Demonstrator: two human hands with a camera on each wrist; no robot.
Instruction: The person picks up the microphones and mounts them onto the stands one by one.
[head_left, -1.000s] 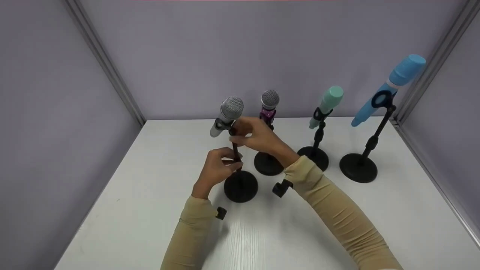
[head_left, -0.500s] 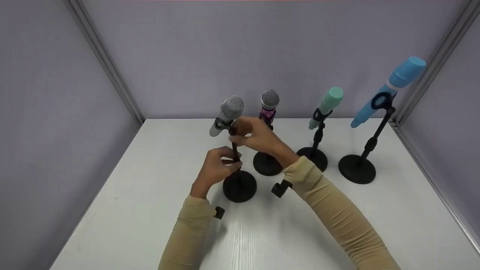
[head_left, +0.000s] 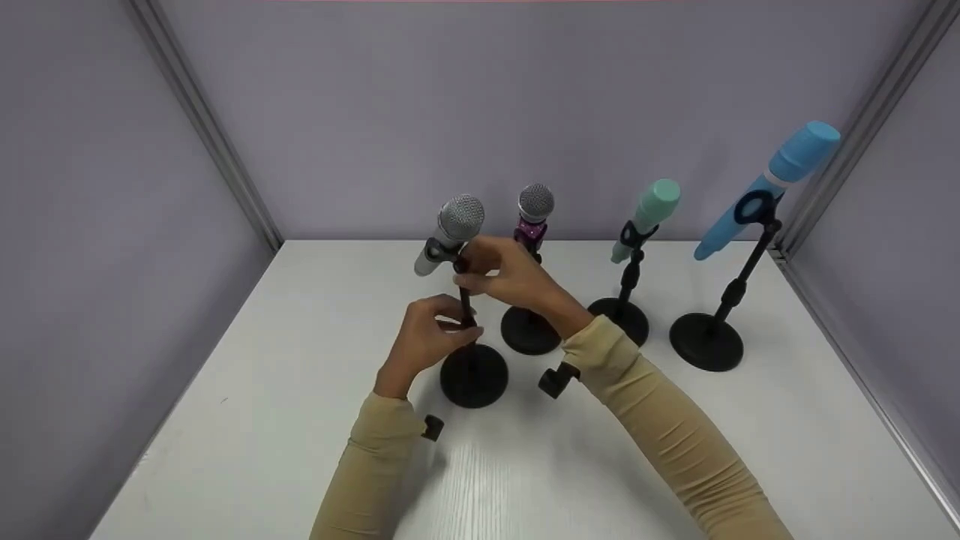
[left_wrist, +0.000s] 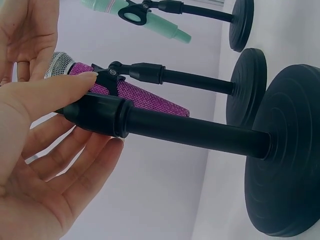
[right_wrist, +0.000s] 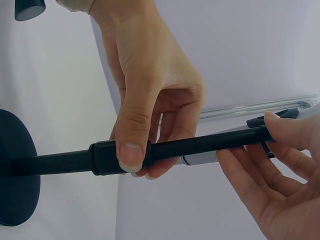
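Observation:
A silver microphone (head_left: 460, 219) leans in the clip of a black desktop microphone stand (head_left: 474, 377). My left hand (head_left: 424, 337) grips this stand's thick collar, thumb on one side and fingers on the other; the left wrist view shows the thumb laid over the collar (left_wrist: 95, 112). Higher up, just under the clip, my right hand (head_left: 514, 277) pinches the upper rod (right_wrist: 215, 141) between thumb and fingers. The round base stays flat on the table. In the right wrist view the microphone's body is partly hidden behind the rod and fingers.
Behind and right stand a pink glittery microphone (head_left: 531, 229) with a silver head, a mint-green one (head_left: 657, 206) and a large blue one (head_left: 802, 154), each on a black stand. Grey panels (head_left: 480, 112) enclose the white table (head_left: 300, 360) at the back and sides.
The whole head view has shifted slightly, with objects a little lower and further left. Both hands keep their hold on the stand, with no clear movement along it.

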